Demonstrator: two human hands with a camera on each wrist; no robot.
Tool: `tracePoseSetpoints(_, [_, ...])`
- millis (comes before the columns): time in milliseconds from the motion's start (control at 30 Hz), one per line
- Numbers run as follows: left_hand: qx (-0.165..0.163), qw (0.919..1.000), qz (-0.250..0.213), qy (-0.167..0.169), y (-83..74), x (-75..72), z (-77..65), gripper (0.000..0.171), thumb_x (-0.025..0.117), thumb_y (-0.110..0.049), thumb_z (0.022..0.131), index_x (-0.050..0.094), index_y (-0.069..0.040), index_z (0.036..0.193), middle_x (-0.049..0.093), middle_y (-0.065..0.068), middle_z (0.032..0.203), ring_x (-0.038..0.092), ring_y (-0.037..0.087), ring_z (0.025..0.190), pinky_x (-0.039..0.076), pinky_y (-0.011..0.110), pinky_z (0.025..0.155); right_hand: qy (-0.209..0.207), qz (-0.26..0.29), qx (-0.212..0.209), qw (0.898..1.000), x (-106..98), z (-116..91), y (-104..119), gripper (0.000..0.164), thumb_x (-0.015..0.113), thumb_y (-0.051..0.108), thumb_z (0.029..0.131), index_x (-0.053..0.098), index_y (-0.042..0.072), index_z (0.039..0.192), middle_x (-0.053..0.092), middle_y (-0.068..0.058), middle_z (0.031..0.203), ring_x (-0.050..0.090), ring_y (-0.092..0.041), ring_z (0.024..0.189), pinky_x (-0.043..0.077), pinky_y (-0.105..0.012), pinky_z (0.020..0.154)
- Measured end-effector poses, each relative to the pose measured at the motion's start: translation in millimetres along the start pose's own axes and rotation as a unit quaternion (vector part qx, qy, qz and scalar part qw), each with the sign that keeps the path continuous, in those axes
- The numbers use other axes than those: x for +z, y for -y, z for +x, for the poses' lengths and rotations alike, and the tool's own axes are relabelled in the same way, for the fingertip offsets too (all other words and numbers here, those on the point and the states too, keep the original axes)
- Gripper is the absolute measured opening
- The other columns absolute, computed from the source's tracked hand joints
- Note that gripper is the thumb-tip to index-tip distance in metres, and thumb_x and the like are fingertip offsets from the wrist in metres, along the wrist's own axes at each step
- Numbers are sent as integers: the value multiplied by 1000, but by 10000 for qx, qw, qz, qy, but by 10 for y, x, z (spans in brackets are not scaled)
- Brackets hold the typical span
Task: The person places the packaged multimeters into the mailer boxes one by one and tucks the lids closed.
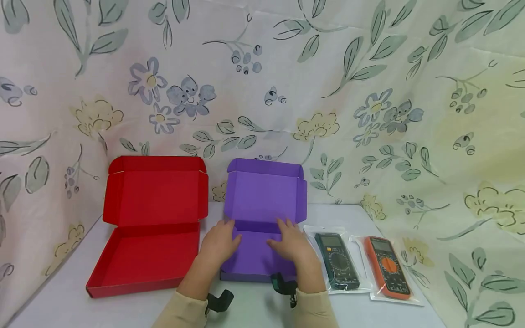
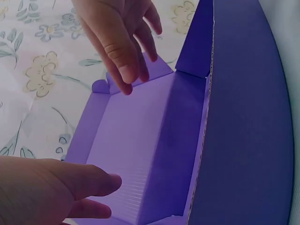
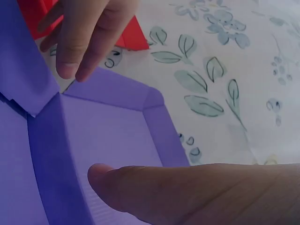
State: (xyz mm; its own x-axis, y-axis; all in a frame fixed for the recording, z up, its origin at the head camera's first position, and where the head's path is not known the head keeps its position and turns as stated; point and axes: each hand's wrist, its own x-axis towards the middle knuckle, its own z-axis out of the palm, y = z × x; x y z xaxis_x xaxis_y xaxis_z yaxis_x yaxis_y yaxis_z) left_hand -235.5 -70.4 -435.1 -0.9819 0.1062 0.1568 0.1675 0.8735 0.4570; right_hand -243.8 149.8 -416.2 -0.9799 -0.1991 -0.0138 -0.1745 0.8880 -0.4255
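Observation:
A purple cardboard box [image 1: 264,193] stands with its lid raised toward the back, its inside bare. My left hand [image 1: 219,241] hovers at the box's left side, fingers extended toward the back and thumb pointing inward. On the opposite side, my right hand [image 1: 292,243] is held the same way over the right edge, nothing in its grasp. Seen from the left wrist, the left thumb [image 2: 96,180] reaches across the purple lid. In the right wrist view, the right thumb [image 3: 126,187] overlaps the lid's inner face.
Left of the purple box is a red cardboard box [image 1: 160,196], lid up and inside bare. To the right lie a dark multimeter [image 1: 338,262] and an orange multimeter [image 1: 387,266], each in a clear plastic bag. A flowered cloth [image 1: 262,54] hangs behind the white table [image 1: 242,310].

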Motion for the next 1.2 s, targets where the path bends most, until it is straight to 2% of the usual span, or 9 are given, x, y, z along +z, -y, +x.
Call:
tracePoseSetpoints(267, [-32,9998,-143,104,16,15,12,49,71,-21,95,61,6,134,64,27,125,64,43,114,52,55,95,116,163,145,9997,-57,-17,-97,73,70,37,95,44,4,154,33,-28,160,30,-51,146,30,-67,112])
tracePoseSetpoints(567, [-55,9996,-194,199,37,27,21,49,70,-21,96,60,7,135,65,25,127,62,41,119,51,55,98,208,691,271,9970,-152,-59,-204,74,69,32,97,39,-2,155,33,-31,158,32,-48,146,29,-61,116])
tracePoseSetpoints(700, [-30,9997,-188,136,47,37,24,47,70,-20,96,61,7,134,66,24,124,64,40,116,52,54,96,250,865,495,9947,-196,-92,-296,73,66,33,98,38,-3,155,39,-29,156,35,-47,145,31,-61,115])
tracePoseSetpoints(900, [-85,9997,-185,142,45,53,24,48,71,-19,95,59,8,133,69,22,119,67,38,110,54,53,91,342,1021,879,9903,-258,-150,-448,74,64,39,99,37,1,157,42,-27,154,40,-49,141,37,-65,109])
tracePoseSetpoints(1000, [-110,9997,-163,109,54,56,33,39,70,-16,95,62,7,124,70,21,110,69,37,102,56,52,85,327,1036,948,9895,-293,-171,-507,74,63,39,99,37,0,156,42,-29,154,40,-50,140,36,-66,108])
tracePoseSetpoints(1133, [-144,9998,-103,102,79,70,40,15,63,-6,95,63,3,106,69,16,94,68,33,87,55,49,75,323,1092,998,9885,-340,-197,-574,74,62,40,100,37,-2,155,42,-31,153,40,-52,140,36,-67,107])
tracePoseSetpoints(1200, [-150,9998,-82,128,93,81,42,10,59,-2,94,63,2,103,69,15,91,67,31,84,55,49,73,319,1119,1014,9880,-356,-209,-611,73,61,39,100,37,-3,155,42,-32,152,40,-52,139,37,-67,108])
